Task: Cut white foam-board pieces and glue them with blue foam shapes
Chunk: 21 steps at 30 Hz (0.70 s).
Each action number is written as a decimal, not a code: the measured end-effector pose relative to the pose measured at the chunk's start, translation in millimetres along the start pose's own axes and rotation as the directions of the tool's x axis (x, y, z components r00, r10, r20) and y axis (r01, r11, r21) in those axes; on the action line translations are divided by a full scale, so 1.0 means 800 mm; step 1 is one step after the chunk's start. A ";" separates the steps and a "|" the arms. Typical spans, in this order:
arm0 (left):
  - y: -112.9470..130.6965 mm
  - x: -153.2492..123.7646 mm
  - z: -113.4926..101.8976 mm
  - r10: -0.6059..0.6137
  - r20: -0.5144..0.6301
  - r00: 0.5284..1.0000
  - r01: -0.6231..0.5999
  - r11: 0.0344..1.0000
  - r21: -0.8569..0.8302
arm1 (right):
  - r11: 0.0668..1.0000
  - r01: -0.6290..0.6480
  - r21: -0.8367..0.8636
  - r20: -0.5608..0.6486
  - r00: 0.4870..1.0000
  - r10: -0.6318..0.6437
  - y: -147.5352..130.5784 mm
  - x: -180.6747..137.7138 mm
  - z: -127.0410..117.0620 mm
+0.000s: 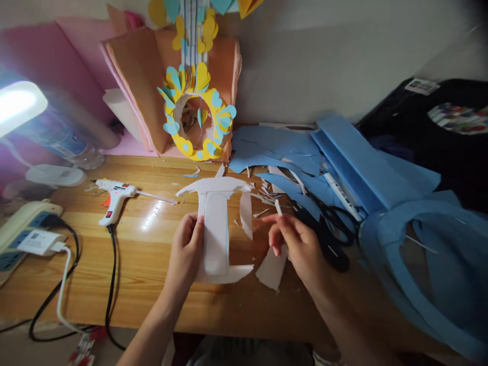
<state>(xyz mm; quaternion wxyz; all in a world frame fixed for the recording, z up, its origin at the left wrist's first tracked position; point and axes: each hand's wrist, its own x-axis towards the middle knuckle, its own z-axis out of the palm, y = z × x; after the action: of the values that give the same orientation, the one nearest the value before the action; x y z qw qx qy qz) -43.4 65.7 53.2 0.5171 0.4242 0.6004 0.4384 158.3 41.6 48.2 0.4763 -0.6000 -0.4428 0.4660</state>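
Note:
My left hand [188,241] grips the left edge of a white cutout [216,234], thumb on top. The cutout has a curved, anchor-like top bar, a broad upright strip and a curved lower arm reaching right. To its right, my right hand [293,236] is closed in a pinch on a small white scrap [278,206], which sticks up from the fingertips. Beneath that hand lies a larger white offcut [271,269]. A narrow pointed offcut [246,216] rests between the cutout and my right hand.
A white glue gun [116,195] lies at left near a power strip [26,234] and trailing cables. Black-handled scissors [335,218], a pen [342,195] and blue sheets [274,145] cover the right. A yellow-and-blue paper wreath [178,140] hangs at the back.

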 end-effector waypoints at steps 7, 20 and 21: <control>-0.002 -0.008 0.013 0.021 0.051 0.998 -0.017 0.996 -0.082 | 0.807 0.324 -0.493 0.041 0.936 -0.350 -0.022 0.017 0.018; 0.002 0.007 -0.008 0.240 -0.215 0.947 -0.232 0.971 0.061 | 0.983 -0.180 0.023 0.104 0.979 0.176 -0.002 0.005 -0.004; 0.003 0.010 -0.010 0.254 -0.172 0.952 -0.244 0.967 0.080 | 0.988 -0.153 0.025 0.097 0.984 0.150 0.000 0.006 -0.012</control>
<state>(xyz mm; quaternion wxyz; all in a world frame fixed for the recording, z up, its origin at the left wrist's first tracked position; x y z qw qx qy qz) -51.9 73.8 54.3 0.3887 0.4697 0.5988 0.5193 168.4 45.1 48.2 0.4276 -0.6013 -0.4103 0.5360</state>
